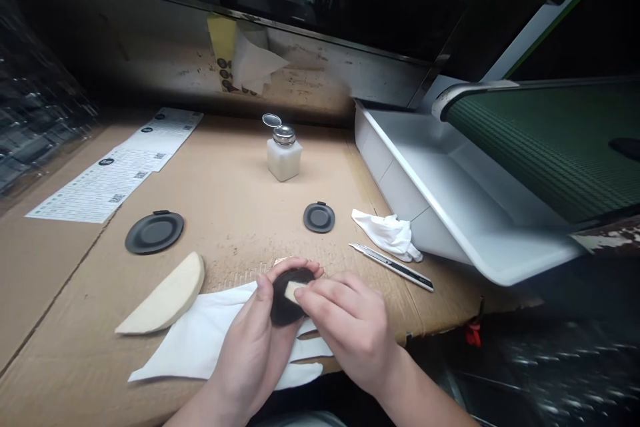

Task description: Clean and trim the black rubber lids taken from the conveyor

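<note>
In my left hand [257,340] lies a round black lid-like disc [281,307], with the thumb and fingers around its rim. My right hand [353,323] pinches a small cream-coloured pad [294,291] and presses it on the disc's face. Beneath both hands a white glove [200,333] is spread on the cardboard. Left of it rests a cream half-round piece [167,300], perhaps sponge or felt. Two similar dark discs with small tabs lie farther off, one at the left [155,232] and a smaller-looking disc [319,217] ahead.
A pump-top bottle [284,157] with its cap flipped up stands ahead. A utility knife [393,267] and crumpled white cloth [387,233] lie right, beside a grey-white bin [400,180]. Printed label sheets [120,173] are at left. A green conveyor belt [545,147] runs at far right.
</note>
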Available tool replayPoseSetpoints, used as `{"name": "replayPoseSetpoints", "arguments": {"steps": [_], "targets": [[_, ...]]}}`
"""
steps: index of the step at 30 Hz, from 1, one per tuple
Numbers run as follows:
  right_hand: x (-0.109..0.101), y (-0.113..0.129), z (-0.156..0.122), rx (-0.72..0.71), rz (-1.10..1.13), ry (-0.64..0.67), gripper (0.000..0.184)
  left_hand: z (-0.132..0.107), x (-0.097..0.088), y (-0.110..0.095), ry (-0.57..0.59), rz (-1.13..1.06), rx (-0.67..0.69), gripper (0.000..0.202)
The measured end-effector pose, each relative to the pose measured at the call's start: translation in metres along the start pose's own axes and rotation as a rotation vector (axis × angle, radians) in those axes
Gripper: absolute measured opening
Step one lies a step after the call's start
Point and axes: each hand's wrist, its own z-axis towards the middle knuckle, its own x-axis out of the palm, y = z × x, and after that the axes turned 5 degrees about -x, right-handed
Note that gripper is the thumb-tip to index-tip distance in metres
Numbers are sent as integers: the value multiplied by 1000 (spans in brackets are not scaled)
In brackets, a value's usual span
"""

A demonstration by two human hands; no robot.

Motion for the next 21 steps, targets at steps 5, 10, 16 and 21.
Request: {"name": "replayPoseSetpoints", "arguments": {"steps": [5,10,16,21], "targets": [[-1,0,-5,-31,-77,134,25,1,0,0,-46,-2,-32,42],[1,5,-2,-33,-114,164,24,1,1,1,-67,3,-27,41],[-10,0,1,9,-70,213,23,2,0,0,-65,-21,-24,41],[-25,-2,3,62,-87,125,25,2,-2,3,-60,15,38,41]]}}
